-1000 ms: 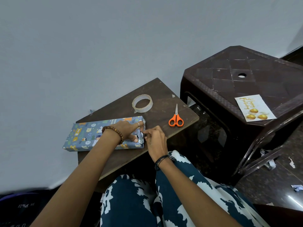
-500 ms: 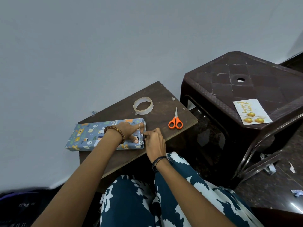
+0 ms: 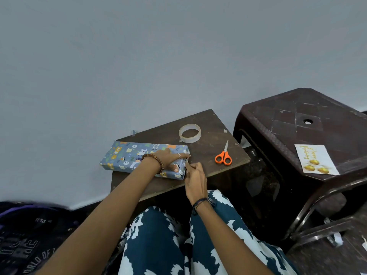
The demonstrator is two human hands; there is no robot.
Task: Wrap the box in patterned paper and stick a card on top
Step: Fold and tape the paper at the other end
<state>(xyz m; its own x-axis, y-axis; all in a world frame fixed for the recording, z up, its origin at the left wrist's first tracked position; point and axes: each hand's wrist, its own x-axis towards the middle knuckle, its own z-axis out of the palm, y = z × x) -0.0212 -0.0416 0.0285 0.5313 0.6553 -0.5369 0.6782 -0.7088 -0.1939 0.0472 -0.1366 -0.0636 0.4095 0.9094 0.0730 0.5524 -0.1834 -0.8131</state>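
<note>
The wrapped box (image 3: 139,155) is blue with cartoon animals; scissors (image 3: 223,156) have orange handles; the card (image 3: 315,159) is white with gold balloons; the worktop (image 3: 214,139) is dark brown.

Head camera looks down, near hands (image 3: 179,167).

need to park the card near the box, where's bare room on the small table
Bare board lies between the tape roll and scissors, and along the near edge of the small table. It is crowded at the right end of the box, where both hands work.
</note>
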